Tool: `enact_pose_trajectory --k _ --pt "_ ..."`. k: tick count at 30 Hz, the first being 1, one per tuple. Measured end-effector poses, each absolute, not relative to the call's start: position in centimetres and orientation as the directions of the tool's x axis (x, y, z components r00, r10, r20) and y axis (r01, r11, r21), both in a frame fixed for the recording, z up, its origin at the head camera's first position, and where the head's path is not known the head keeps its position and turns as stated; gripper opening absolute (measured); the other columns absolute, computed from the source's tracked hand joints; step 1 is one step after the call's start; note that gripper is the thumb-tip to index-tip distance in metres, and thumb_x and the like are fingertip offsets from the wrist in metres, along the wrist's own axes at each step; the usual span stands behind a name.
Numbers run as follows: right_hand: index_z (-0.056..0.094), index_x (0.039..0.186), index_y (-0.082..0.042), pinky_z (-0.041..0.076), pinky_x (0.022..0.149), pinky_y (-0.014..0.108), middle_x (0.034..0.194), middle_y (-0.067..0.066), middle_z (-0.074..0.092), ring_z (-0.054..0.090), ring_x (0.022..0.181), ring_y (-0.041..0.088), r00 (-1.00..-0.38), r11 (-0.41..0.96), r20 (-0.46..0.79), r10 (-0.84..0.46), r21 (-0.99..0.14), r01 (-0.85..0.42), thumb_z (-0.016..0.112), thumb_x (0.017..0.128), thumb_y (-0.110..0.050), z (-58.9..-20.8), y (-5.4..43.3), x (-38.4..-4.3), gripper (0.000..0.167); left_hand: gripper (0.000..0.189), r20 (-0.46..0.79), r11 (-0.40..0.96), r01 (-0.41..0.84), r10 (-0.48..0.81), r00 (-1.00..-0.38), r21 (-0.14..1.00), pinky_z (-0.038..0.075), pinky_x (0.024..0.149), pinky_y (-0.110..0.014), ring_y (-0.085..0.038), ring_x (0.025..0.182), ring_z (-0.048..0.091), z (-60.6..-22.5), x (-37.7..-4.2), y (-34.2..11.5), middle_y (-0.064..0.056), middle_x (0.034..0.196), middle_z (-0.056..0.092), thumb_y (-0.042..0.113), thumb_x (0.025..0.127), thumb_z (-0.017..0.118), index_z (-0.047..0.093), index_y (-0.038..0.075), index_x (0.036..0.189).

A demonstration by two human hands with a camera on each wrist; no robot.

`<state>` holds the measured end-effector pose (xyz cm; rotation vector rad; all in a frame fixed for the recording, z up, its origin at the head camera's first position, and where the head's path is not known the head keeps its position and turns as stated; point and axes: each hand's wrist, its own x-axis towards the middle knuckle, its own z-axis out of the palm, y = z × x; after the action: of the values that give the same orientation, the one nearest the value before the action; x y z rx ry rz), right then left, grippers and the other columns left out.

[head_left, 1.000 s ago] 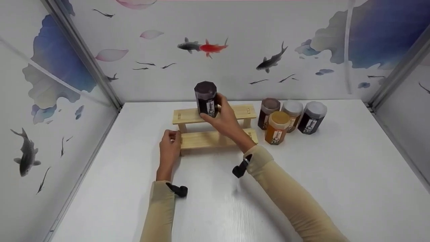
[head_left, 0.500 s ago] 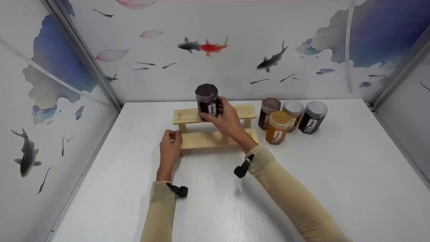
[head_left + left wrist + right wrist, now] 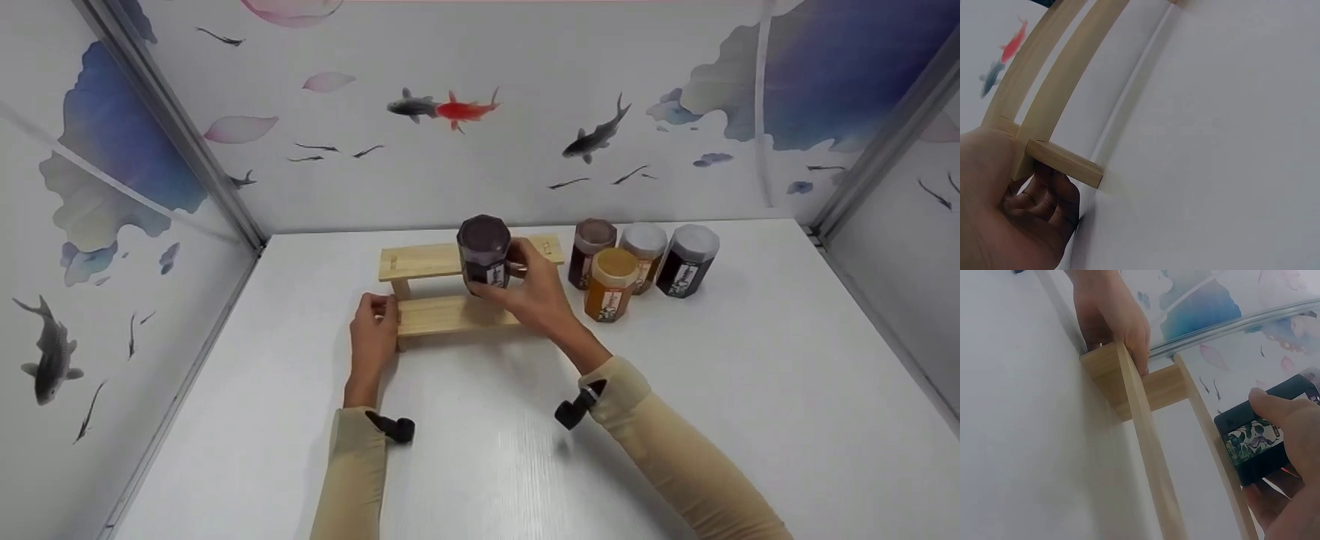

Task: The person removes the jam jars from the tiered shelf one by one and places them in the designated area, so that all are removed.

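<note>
A two-step wooden rack [image 3: 435, 316] stands on the white table. My left hand [image 3: 373, 334] grips its left end, fingers curled beneath and behind the end piece [image 3: 1067, 163] in the left wrist view. Thumb and fingers of my right hand [image 3: 544, 292] hold a dark faceted jar [image 3: 482, 247] by its sides, lid up. In the head view this jar overlaps the upper step and the back of the lower one. The right wrist view shows the jar's leaf-patterned label [image 3: 1255, 439] between thumb and fingers, close to the rack's upper board [image 3: 1207, 427].
Right of the rack several more jars stand together: a brown one [image 3: 583, 262], an amber one [image 3: 609, 289] in front, one with a pale lid [image 3: 645, 238] and a dark one [image 3: 686, 270]. White walls with painted fish enclose the table [image 3: 480, 465] at the back and sides.
My right hand has brought the dark jar down, to the right and nearer, from over the upper step. The left hand keeps its grip on the rack's end.
</note>
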<state>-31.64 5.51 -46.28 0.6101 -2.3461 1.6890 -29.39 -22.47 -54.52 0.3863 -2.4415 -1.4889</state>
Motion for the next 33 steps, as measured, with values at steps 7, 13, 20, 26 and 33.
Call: enact_pose_trajectory --k 7,13,20,26,33 --pt "0.061 0.143 -0.013 0.057 0.109 0.045 0.135 0.008 0.071 0.068 0.128 0.025 -0.923 0.249 0.366 -0.116 -0.889 -0.384 0.097 0.083 -0.037 -46.9 8.9 -29.9 0.074 0.029 0.088 0.439 -0.086 -0.361 -0.928 0.894 0.05 0.076 -0.03 -0.023 0.099 0.062 -54.6 -29.4 -22.5 -0.013 0.114 0.067 0.033 0.114 0.053 0.062 0.006 0.124" --pt "0.061 0.146 -0.017 0.059 0.102 0.036 0.133 0.006 0.072 0.07 0.123 0.021 -0.921 0.172 0.388 -0.035 -0.905 -0.388 0.097 0.084 -0.031 -46.6 12.5 -28.6 0.073 0.028 0.119 0.456 -0.063 -0.361 -0.925 0.888 0.05 0.075 -0.027 -0.022 0.098 0.064 -54.7 -29.3 -22.5 -0.013 0.111 0.068 0.031 0.113 0.054 0.063 0.005 0.121" --pt "0.06 0.149 -0.023 0.061 0.095 0.027 0.136 0.003 0.07 0.07 0.123 0.019 -0.905 0.131 0.423 0.047 -0.901 -0.415 0.094 0.087 -0.02 -45.7 16.5 -27.5 0.071 0.03 0.102 0.443 -0.071 -0.354 -0.93 0.894 0.05 0.079 -0.031 -0.024 0.101 0.063 -54.3 -29.2 -22.7 -0.013 0.113 0.067 0.033 0.114 0.053 0.062 0.006 0.123" --pt "0.055 0.153 -0.022 0.056 0.102 0.024 0.141 0.003 0.067 0.068 0.125 0.016 -0.895 0.177 0.419 0.152 -0.903 -0.392 0.092 0.089 -0.021 -45.6 19.5 -27.0 0.073 0.032 0.089 0.444 -0.083 -0.352 -0.932 0.892 0.05 0.081 -0.031 -0.023 0.101 0.062 -54.4 -29.0 -22.8 -0.013 0.115 0.067 0.034 0.114 0.052 0.062 0.006 0.125" --pt "0.054 0.153 -0.023 0.056 0.103 0.021 0.144 0.005 0.063 0.065 0.131 0.018 -0.87 0.171 0.407 0.278 -0.912 -0.372 0.091 0.09 -0.022 -45.4 23.3 -27.1 0.073 0.032 0.098 0.444 -0.075 -0.353 -0.93 0.893 0.05 0.081 -0.032 -0.024 0.103 0.063 -54.4 -29.1 -22.6 -0.014 0.115 0.068 0.034 0.114 0.053 0.062 0.005 0.125"
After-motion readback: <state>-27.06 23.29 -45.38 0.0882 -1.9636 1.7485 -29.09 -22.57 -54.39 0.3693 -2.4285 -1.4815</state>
